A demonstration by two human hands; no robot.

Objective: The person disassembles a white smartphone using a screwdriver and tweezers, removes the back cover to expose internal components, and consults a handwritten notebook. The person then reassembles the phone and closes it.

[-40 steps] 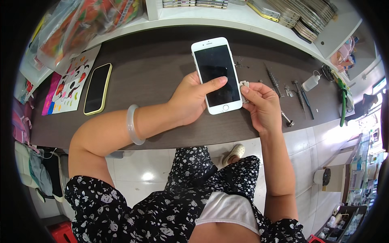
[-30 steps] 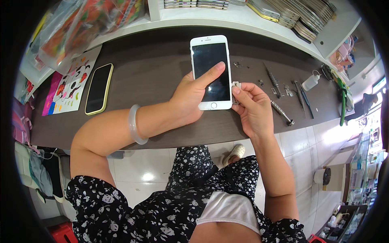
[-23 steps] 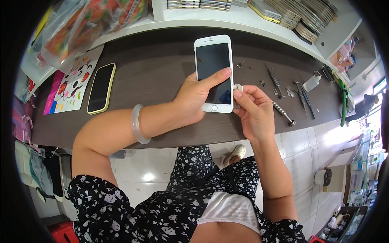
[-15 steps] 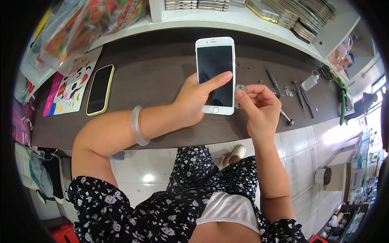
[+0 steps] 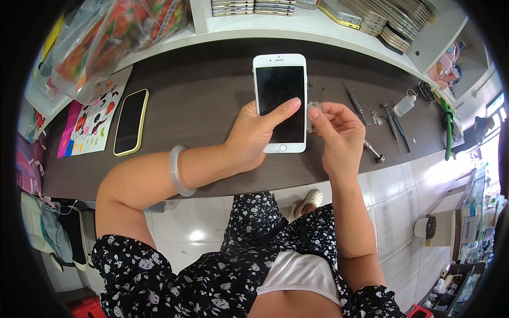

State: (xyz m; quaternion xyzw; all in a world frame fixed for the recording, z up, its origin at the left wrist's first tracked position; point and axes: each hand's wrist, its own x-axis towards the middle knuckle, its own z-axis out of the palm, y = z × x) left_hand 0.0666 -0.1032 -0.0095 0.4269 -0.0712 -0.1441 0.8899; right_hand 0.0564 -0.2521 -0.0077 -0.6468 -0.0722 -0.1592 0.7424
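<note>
My left hand [image 5: 254, 130] grips a white smartphone [image 5: 280, 82] with a dark screen, its thumb lying across the glass and the fingers hidden behind. The phone is held upright above the brown desk, home button toward me. At its right edge, my right hand [image 5: 342, 132] pinches a small thin grey piece [image 5: 314, 105] between thumb and forefinger. Most of that piece is covered by the fingertips, and I cannot tell whether it touches the phone. A flat metal plate [image 5: 311, 126] shows between the phone and my right hand.
Right of my hands lie a knurled screwdriver [image 5: 378, 155], dark tweezers [image 5: 401, 130], small metal parts [image 5: 376, 117] and a white squeeze bottle [image 5: 406, 104]. A phone in a pale yellow case [image 5: 131, 122] and a colourful drawing [image 5: 95, 119] lie left. Stacked phones [image 5: 274, 7] fill the shelf behind.
The phone has shifted slightly left and toward me. The right hand has moved a little up, and the pinched piece is now more covered by the fingers.
</note>
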